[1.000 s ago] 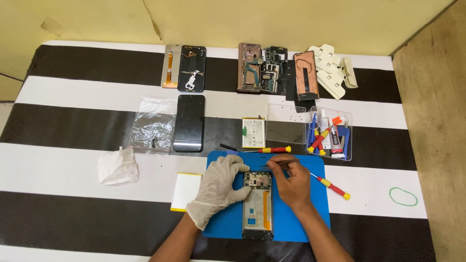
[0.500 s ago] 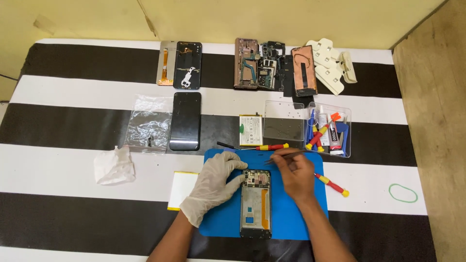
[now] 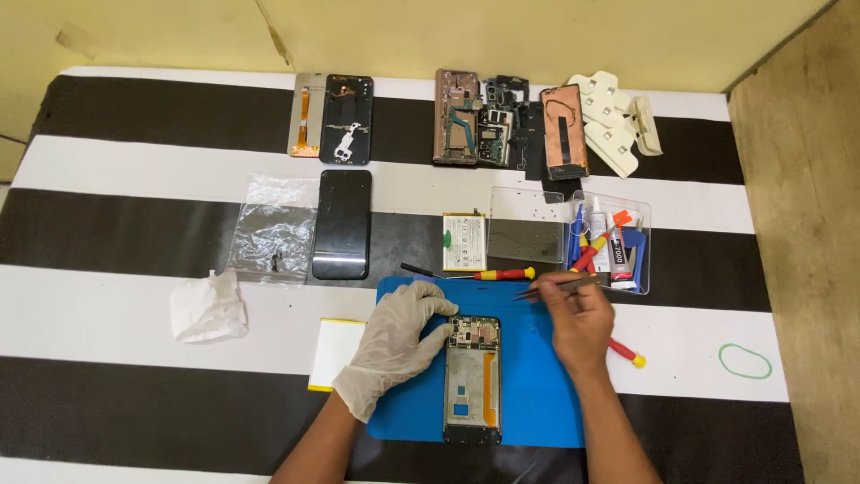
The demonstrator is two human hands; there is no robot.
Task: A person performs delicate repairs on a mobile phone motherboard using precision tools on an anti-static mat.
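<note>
Left hand [image 3: 394, 345], in a white latex glove: fingers loosely curled, resting against the upper left edge of the opened phone frame [image 3: 472, 376]. Right hand [image 3: 580, 321], bare: fingers pinched together on slim metal tweezers [image 3: 560, 285], tips raised clear of the frame. Phone frame: rectangular, exposed board and orange strip, lying flat on the blue rubber mat [image 3: 537, 394]. Red-handled screwdriver [image 3: 484, 274] at the mat's top edge.
</note>
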